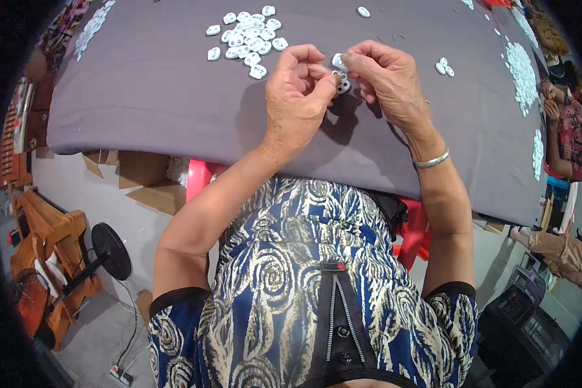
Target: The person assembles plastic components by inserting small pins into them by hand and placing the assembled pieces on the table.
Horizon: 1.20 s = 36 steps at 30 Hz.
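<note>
Both my hands meet over the grey cloth-covered table. My left hand (296, 97) is closed, its thumb and forefinger pinching a small white plastic cord lock body (344, 85) with dark round holes. My right hand (392, 79), a silver bangle on its wrist, is closed too. Between its thumb and finger is another small white cord lock piece (339, 61), just above the one in my left hand. Whether the two pieces touch, I cannot tell. Left of my hands lies a loose pile of white two-hole cord locks (246, 35).
Small white oval parts (444, 66) lie right of my hands, with a larger heap (521, 77) at the right edge and another (92, 29) far left. One oval (363, 11) and several thin small bits sit beyond my hands. Another person (570, 129) is at the right.
</note>
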{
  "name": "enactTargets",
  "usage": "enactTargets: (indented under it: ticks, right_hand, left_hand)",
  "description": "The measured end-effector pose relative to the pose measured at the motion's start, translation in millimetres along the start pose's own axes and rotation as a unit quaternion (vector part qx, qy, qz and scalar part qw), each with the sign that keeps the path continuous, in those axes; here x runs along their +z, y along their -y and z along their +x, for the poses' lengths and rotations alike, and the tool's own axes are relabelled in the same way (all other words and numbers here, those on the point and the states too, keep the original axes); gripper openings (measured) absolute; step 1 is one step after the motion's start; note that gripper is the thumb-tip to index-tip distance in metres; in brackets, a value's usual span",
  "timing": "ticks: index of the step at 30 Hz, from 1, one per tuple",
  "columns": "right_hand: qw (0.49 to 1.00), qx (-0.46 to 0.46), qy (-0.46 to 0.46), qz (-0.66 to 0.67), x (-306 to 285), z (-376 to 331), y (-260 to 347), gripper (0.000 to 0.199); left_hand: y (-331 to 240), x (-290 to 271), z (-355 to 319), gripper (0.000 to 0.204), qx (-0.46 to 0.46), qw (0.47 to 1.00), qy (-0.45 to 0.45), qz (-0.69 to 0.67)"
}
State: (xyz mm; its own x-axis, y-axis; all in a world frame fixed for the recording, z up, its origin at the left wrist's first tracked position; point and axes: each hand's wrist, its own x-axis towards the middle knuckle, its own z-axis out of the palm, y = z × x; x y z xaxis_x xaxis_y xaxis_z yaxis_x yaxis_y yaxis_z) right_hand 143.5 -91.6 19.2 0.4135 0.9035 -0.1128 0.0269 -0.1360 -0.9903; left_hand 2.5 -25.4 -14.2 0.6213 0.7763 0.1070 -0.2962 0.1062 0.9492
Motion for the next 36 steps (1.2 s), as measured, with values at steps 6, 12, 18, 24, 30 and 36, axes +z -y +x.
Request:
enactTargets:
  ticks: [6,12,18,24,30,36]
  right_hand:
    - [0.999,-0.01,0.017,-0.032,1.6,-1.0,-2.4,0.019]
    - [0.998,-0.029,0.03,-0.053,1.5,-0.8,-5.6,0.018]
    - [0.996,-0.034,0.037,-0.074,0.1,-1.6,-3.8,0.019]
    - [0.989,-0.096,0.05,-0.096,-10.3,-3.2,5.6,0.025]
    - [0.888,-0.261,0.059,-0.373,-14.1,-7.9,5.1,0.037]
    - [0.833,-0.307,0.067,-0.455,-13.5,-6.0,-5.9,0.031]
  left_hand:
    - [2.7,1.1,0.1,0.029,0.006,0.999,-0.022,-0.025]
    - [6.7,-2.4,-0.3,0.029,0.011,1.0,-0.014,-0.02]
    - [5.5,0.1,0.9,0.029,0.005,1.0,-0.011,-0.025]
    - [3.4,0.6,0.3,0.028,0.0,1.0,-0.009,-0.015]
    - [1.0,0.4,0.2,0.028,-0.001,1.0,-0.001,0.002]
    - [-1.9,-1.6,0.4,0.026,-0.015,0.998,0.039,0.044]
